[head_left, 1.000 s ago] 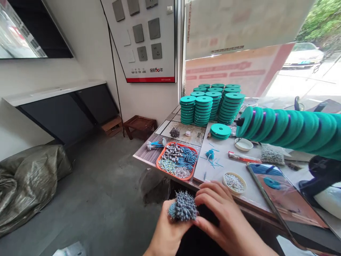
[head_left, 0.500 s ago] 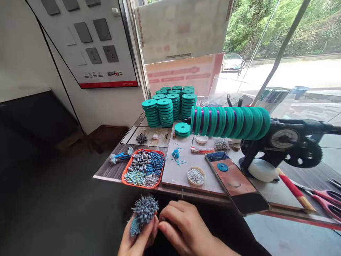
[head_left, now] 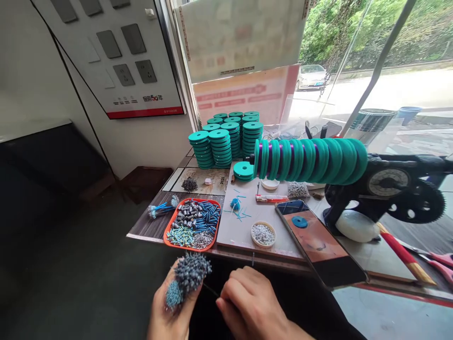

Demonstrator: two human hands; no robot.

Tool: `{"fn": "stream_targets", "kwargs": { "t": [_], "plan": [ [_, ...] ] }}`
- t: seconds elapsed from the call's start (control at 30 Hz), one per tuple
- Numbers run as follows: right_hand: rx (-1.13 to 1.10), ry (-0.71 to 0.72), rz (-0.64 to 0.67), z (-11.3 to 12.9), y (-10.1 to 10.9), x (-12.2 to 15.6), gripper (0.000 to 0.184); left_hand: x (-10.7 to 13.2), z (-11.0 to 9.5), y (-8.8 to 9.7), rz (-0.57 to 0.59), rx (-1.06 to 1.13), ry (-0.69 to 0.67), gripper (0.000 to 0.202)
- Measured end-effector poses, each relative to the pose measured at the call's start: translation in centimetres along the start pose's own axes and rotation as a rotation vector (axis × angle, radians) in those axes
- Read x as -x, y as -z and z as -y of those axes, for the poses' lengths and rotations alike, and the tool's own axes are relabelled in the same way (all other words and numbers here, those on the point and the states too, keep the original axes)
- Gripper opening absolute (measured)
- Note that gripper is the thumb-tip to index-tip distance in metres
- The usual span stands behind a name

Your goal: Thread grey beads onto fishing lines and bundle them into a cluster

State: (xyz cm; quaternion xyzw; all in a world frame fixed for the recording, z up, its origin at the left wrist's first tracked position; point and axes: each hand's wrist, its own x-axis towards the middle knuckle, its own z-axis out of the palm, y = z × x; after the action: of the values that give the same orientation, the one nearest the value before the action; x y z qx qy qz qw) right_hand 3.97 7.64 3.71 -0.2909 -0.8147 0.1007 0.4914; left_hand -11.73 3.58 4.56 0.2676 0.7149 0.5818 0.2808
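In my left hand [head_left: 173,307] is a tight bundle of small stems [head_left: 193,271], dark grey-blue and spiky on top. A lighter blue cluster of round tips [head_left: 174,295] shows at its lower left, against my thumb. To the right my right hand [head_left: 247,297] is closed, fingers curled in a pinch. A thin dark thread [head_left: 211,289] runs from beneath the bundle to these fingers. Just beyond both hands, at the table's edge, an orange-rimmed tray [head_left: 164,235] holds grey, blue and pale green small parts and silvery beads.
A round dish of white beads [head_left: 263,234] and a phone [head_left: 320,245] lie on a board. Stacked green discs [head_left: 219,146] stand behind. At right, a black geared machine [head_left: 385,184] carries a row of green discs [head_left: 311,160]. A brush [head_left: 406,255] and scissors [head_left: 442,264] lie beyond.
My hands have moved apart, and the thread now shows stretched between them. The bundle has turned, showing more of its light blue cluster. The view has shifted slightly.
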Motion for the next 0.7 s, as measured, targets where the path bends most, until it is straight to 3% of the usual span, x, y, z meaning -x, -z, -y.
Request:
{"fn": "stream_targets", "kwargs": {
  "t": [0.1, 0.17, 0.2, 0.33, 0.43, 0.5, 0.7],
  "plan": [
    [-0.034, -0.042, -0.002, -0.1, 0.5, 0.5, 0.023, -3.6, -2.1, 0.0, -0.123, -0.080, -0.171, 0.029],
    [-0.130, -0.095, 0.011, -0.2, 0.4, 1.0, 0.018, -6.6, -4.3, -0.4, 0.010, -0.278, -0.426, 0.022],
    [-0.179, -0.107, 0.021, -0.2, 0.3, 1.3, 0.015, -8.1, -5.4, -0.8, 0.136, -0.474, -0.533, 0.021],
    [-0.264, -0.093, 0.042, -0.1, -0.5, 1.9, 0.009, -12.5, -7.8, -4.1, 0.254, -0.705, -0.580, 0.012],
    [-0.271, -0.097, 0.039, -0.3, -0.5, 2.2, 0.010, -14.1, -8.0, -7.0, 0.343, -0.781, -0.611, 0.007],
    [-0.269, -0.108, 0.031, -0.5, -0.4, 2.3, 0.011, -14.6, -8.0, -8.1, 0.405, -0.807, -0.616, 0.014],
    [-0.278, -0.155, 0.041, -0.9, -0.5, 2.8, 0.011, -14.5, -8.5, -7.1, 0.606, -0.859, -0.607, 0.018]
  ]
}}
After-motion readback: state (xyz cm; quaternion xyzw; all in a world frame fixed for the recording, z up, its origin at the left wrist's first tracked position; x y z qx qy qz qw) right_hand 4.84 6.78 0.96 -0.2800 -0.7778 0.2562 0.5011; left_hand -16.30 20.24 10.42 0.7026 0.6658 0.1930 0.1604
